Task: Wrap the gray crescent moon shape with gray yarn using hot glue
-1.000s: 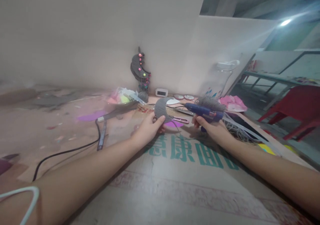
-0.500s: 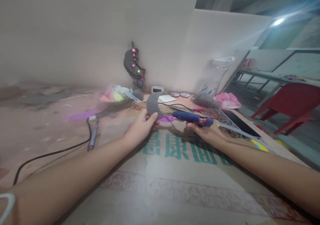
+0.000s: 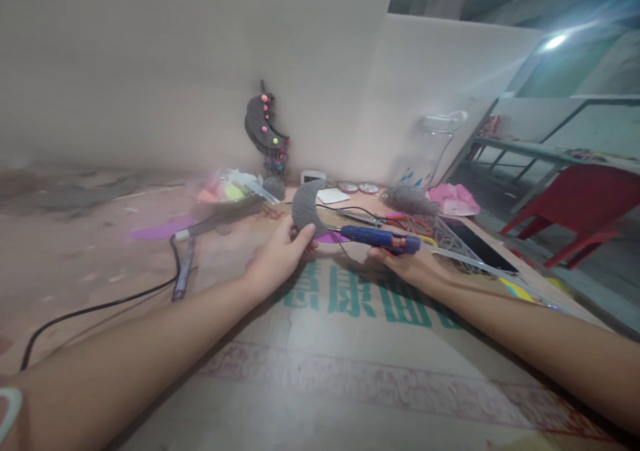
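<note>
Between the thumb and fingers of my left hand point(image 3: 287, 247) is a crescent wrapped in grey yarn point(image 3: 306, 207), held upright over the table. My right hand point(image 3: 405, 261) is closed round a blue glue gun point(image 3: 380, 237), with its trigger side hidden by the gun and palm. The gun's nozzle points left and meets or nearly meets the lower tip of the crescent. From the gun's back end a long clear glue stick point(image 3: 470, 259) sticks out to the right. A thin loose strand of yarn point(image 3: 345, 249) hangs below the crescent.
A grey crescent with coloured beads point(image 3: 263, 121) hangs on the wall. Behind my hands lie a grey yarn skein point(image 3: 410, 199), a pink bag point(image 3: 454, 199) and a dark phone point(image 3: 477, 244). A water bottle point(image 3: 430, 151) stands right; a black cable point(image 3: 100, 302) and marker point(image 3: 184, 271) lie left.
The glue gun in my right hand has shifted slightly left, its nozzle closer to the crescent's lower tip. My left hand keeps its hold. The whole view has shifted a little.
</note>
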`<state>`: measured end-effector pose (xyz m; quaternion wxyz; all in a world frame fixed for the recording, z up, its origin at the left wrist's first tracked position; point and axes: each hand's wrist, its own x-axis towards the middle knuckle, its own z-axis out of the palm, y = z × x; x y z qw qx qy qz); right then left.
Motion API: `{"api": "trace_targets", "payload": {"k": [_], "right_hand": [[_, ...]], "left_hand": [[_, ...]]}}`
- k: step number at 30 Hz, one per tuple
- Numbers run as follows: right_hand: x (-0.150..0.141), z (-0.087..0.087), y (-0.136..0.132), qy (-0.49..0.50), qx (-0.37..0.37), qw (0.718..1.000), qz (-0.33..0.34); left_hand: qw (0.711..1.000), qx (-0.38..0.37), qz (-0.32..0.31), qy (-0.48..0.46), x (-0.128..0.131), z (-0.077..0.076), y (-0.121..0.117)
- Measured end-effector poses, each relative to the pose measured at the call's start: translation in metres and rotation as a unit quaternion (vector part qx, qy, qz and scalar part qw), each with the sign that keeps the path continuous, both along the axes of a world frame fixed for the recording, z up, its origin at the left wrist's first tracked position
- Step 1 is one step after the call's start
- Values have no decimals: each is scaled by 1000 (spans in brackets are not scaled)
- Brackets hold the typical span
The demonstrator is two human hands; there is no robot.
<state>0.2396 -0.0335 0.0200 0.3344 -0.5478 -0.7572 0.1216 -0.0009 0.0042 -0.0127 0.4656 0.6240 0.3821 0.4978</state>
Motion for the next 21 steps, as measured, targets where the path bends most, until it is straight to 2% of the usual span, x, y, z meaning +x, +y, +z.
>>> {"api": "trace_targets", "payload": {"k": [21], "right_hand": [[1, -4, 4, -6, 5, 1000, -15]], "left_hand": [[1000, 7, 5, -11, 0, -2, 2]]}}
